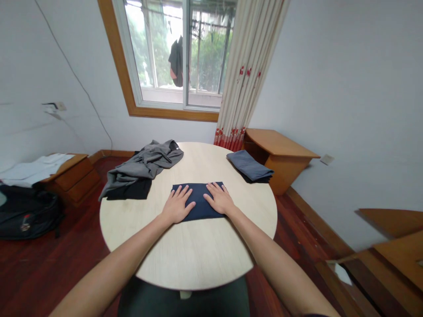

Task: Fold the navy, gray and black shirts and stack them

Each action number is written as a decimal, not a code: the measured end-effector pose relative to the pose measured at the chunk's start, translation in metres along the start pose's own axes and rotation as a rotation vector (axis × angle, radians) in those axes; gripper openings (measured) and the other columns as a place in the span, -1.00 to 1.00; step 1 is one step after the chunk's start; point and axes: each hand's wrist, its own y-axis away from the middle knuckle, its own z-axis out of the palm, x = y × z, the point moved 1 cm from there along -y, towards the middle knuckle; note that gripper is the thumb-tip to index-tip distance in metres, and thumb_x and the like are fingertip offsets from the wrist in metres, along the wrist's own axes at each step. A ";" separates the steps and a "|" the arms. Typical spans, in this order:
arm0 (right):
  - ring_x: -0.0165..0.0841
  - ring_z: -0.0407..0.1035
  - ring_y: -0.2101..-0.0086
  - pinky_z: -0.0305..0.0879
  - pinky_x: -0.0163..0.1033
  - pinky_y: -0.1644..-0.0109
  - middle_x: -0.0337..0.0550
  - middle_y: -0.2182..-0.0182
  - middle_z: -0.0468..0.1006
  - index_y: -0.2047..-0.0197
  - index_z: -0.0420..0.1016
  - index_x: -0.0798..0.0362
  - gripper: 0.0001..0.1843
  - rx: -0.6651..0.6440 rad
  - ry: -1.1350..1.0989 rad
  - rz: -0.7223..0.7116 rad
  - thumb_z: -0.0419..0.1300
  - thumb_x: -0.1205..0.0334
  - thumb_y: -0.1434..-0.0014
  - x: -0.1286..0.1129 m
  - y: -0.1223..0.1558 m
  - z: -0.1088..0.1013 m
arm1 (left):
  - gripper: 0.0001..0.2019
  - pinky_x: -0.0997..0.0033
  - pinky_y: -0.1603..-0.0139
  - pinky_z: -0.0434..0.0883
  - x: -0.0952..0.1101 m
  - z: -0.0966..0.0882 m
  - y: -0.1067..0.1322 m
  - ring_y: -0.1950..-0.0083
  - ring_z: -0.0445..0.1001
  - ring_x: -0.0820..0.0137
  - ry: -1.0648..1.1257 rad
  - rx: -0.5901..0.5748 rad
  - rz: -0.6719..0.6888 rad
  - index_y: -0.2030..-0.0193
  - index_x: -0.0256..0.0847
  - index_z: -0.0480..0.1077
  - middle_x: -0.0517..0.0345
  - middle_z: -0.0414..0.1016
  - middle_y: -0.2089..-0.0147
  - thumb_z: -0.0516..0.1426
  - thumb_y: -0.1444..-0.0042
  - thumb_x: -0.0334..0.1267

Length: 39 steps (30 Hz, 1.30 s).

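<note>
A person's two bare hands lie flat on a folded navy cloth at a pale round table, forearms reaching in from the near edge. The left hand is open, palm down, its fingers a little apart and its thumb angled inward across the fabric; it covers the left end of the cloth. The right hand, also open and palm down with fingers spread, rests over the right end, its thumb pointing back toward the left hand. Between the two thumbs runs a bare strip of navy — neither hand grips or pinches it.

Beyond the left hand and to its left, a rumpled gray garment lies heaped over black clothing, part of it at the table's rim. Beyond the right hand and to its right sits a folded blue-gray garment, with black fabric showing beneath its near edge, well apart from the fingers. Farther past the right hand, off the tabletop, stands a wooden desk — a cream curtain with red flowers hangs just beside it, straight ahead of that hand's reach.
</note>
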 end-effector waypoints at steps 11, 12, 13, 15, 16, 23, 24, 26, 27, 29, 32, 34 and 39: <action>-0.18 -0.15 -0.41 -0.23 0.08 -0.44 -0.04 -0.44 0.01 -0.47 0.03 0.04 -0.18 -0.037 -0.064 0.174 -0.22 -0.32 -0.36 0.026 -0.004 0.005 | -0.38 -0.11 -0.43 -0.03 -0.036 -0.006 0.001 -0.50 -0.03 0.10 0.078 0.011 -0.120 -0.43 -0.23 0.14 -0.08 0.02 -0.49 -0.10 -0.37 0.09; -0.19 -0.15 -0.41 -0.23 0.08 -0.43 -0.03 -0.43 0.01 -0.47 0.03 0.05 -0.18 -0.039 -0.064 0.187 -0.22 -0.31 -0.36 0.026 -0.004 0.004 | -0.39 -0.10 -0.43 -0.02 -0.037 -0.006 0.002 -0.49 0.00 0.11 0.096 0.032 -0.131 -0.43 -0.23 0.14 -0.08 0.03 -0.48 -0.10 -0.38 0.07; -0.18 -0.15 -0.41 -0.23 0.08 -0.43 -0.02 -0.43 0.01 -0.47 0.03 0.06 -0.18 -0.038 -0.064 0.208 -0.22 -0.31 -0.36 0.027 -0.003 0.004 | -0.41 -0.08 -0.43 -0.01 -0.037 -0.007 0.002 -0.49 0.03 0.11 0.117 0.060 -0.139 -0.42 -0.24 0.15 -0.08 0.04 -0.48 -0.12 -0.39 0.04; -0.16 -0.15 -0.41 -0.21 0.12 -0.43 0.01 -0.43 0.01 -0.46 0.03 0.10 -0.16 -0.023 -0.058 0.278 -0.21 -0.31 -0.35 0.028 -0.004 0.003 | -0.43 -0.04 -0.42 0.04 -0.038 -0.008 0.004 -0.47 0.07 0.12 0.155 0.128 -0.136 -0.41 -0.24 0.17 -0.09 0.06 -0.48 -0.14 -0.40 0.02; -0.14 -0.15 -0.41 -0.21 0.14 -0.42 0.03 -0.43 0.02 -0.46 0.03 0.12 -0.15 -0.008 -0.051 0.326 -0.20 -0.31 -0.35 0.027 -0.004 0.002 | -0.43 -0.02 -0.42 0.06 -0.038 -0.009 0.005 -0.46 0.09 0.13 0.168 0.161 -0.121 -0.40 -0.25 0.19 -0.10 0.07 -0.47 -0.14 -0.40 0.02; 0.01 -0.08 -0.37 -0.08 0.20 -0.37 0.24 -0.40 0.05 -0.44 0.03 0.34 -0.16 0.060 0.042 0.573 -0.25 -0.20 -0.40 0.003 0.013 -0.006 | -0.55 -0.02 -0.38 0.11 -0.036 -0.007 0.008 -0.43 0.14 0.11 0.093 0.186 -0.068 -0.30 -0.12 0.35 -0.08 0.18 -0.43 -0.03 -0.37 -0.04; 0.05 -0.04 -0.36 -0.01 0.20 -0.34 0.30 -0.39 0.06 -0.43 0.04 0.37 -0.14 0.044 0.086 0.566 -0.23 -0.21 -0.39 -0.005 0.022 -0.010 | -0.57 -0.03 -0.37 0.12 -0.036 -0.007 0.007 -0.42 0.15 0.10 0.063 0.182 -0.098 -0.29 -0.10 0.36 -0.08 0.19 -0.43 -0.04 -0.38 -0.08; 0.13 0.11 -0.29 0.16 0.17 -0.23 0.45 -0.33 0.16 -0.38 0.14 0.42 -0.10 -0.009 0.198 0.529 -0.15 -0.25 -0.36 -0.024 0.045 -0.020 | -0.59 -0.03 -0.31 0.18 -0.037 -0.011 0.007 -0.37 0.22 0.07 0.005 0.188 -0.173 -0.27 -0.10 0.38 -0.11 0.24 -0.39 -0.04 -0.37 -0.14; 0.16 0.23 -0.21 0.23 0.13 -0.15 0.51 -0.26 0.26 -0.32 0.25 0.44 -0.10 -0.044 0.247 0.504 -0.11 -0.27 -0.34 -0.034 0.057 -0.027 | -0.60 -0.02 -0.27 0.22 -0.037 -0.014 0.007 -0.33 0.26 0.05 -0.019 0.198 -0.213 -0.25 -0.12 0.40 -0.14 0.30 -0.35 -0.03 -0.37 -0.15; 0.13 0.46 0.03 0.34 0.06 0.00 0.50 0.02 0.52 -0.04 0.55 0.38 -0.15 -0.193 0.260 0.454 -0.10 -0.31 -0.32 -0.051 0.077 -0.043 | -0.61 0.02 -0.16 0.30 -0.037 -0.021 0.007 -0.22 0.36 0.01 -0.049 0.211 -0.284 -0.18 -0.18 0.45 -0.19 0.43 -0.20 -0.02 -0.35 -0.15; 0.09 0.54 0.15 0.37 -0.01 0.12 0.38 0.19 0.61 0.15 0.65 0.25 -0.19 -0.255 0.238 0.385 -0.07 -0.35 -0.28 -0.062 0.085 -0.066 | -0.60 0.15 -0.01 0.35 -0.032 -0.029 0.009 -0.05 0.46 0.06 0.002 0.197 -0.342 0.00 -0.23 0.52 -0.16 0.52 0.01 -0.07 -0.37 -0.09; 0.08 0.54 0.14 0.38 -0.03 0.13 0.33 0.18 0.62 0.12 0.63 0.23 -0.25 -0.186 0.225 0.373 -0.03 -0.32 -0.29 -0.057 0.071 -0.072 | -0.57 0.24 0.05 0.36 -0.027 -0.029 0.007 0.02 0.50 0.13 0.091 0.180 -0.351 0.03 -0.23 0.52 -0.12 0.54 0.05 -0.08 -0.38 -0.03; -0.03 0.50 0.04 0.38 -0.12 0.06 0.20 0.03 0.59 -0.04 0.51 0.19 -0.41 -0.109 -0.022 0.377 0.13 -0.18 -0.25 -0.017 0.011 -0.049 | -0.41 0.32 0.07 0.37 -0.024 -0.015 -0.018 0.05 0.51 0.19 0.407 0.156 -0.427 -0.30 -0.31 0.28 -0.04 0.54 0.06 0.18 -0.21 -0.04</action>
